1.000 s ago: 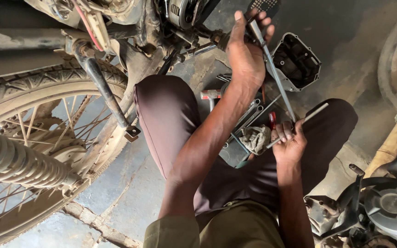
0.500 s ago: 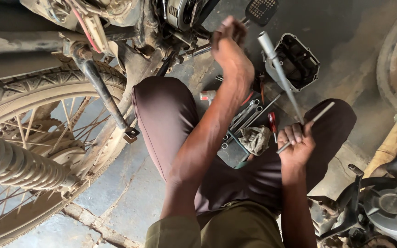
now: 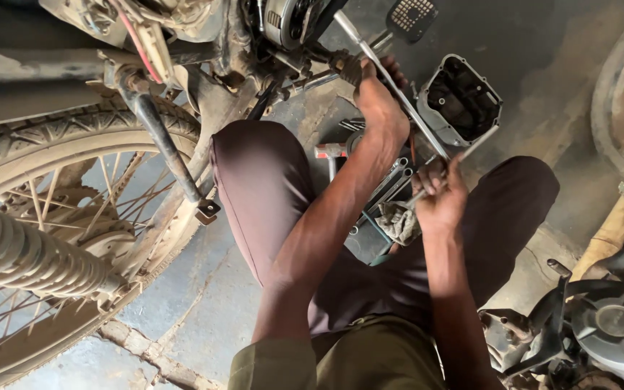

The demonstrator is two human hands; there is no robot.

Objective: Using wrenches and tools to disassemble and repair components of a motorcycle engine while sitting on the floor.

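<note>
The long rod (image 3: 399, 94) is running slantwise from the bike's engine (image 3: 290, 22) down toward our right hand (image 3: 438, 195), and we are holding it at both ends: our left hand (image 3: 377, 101) is closing around its upper part beside the footpeg (image 3: 341, 65), while our right hand is gripping the lower end together with a thin bar (image 3: 471, 148) that is sticking out to the upper right.

Between our knees a tool tray (image 3: 380, 188) is lying on the floor (image 3: 196, 289); we are seeing spanners (image 3: 395, 173) crowding it and a grey rag (image 3: 399, 220) lying at its near edge. A hammer (image 3: 330, 155) is resting just beside the tray, partly hidden by our left forearm. Past the rod, an engine cover (image 3: 464, 97) is sitting on the floor with its hollow side up; what is in it is too dark for us to tell. A black pedal pad (image 3: 413, 14) is lying farther off.

To our left the rear wheel (image 3: 52, 188) and a ribbed shock spring (image 3: 16, 253) are filling the view, and the side stand (image 3: 167, 152) is hanging down in front of the tyre, close to our left knee. At the lower right another engine part (image 3: 608, 325) is standing near our right leg.
</note>
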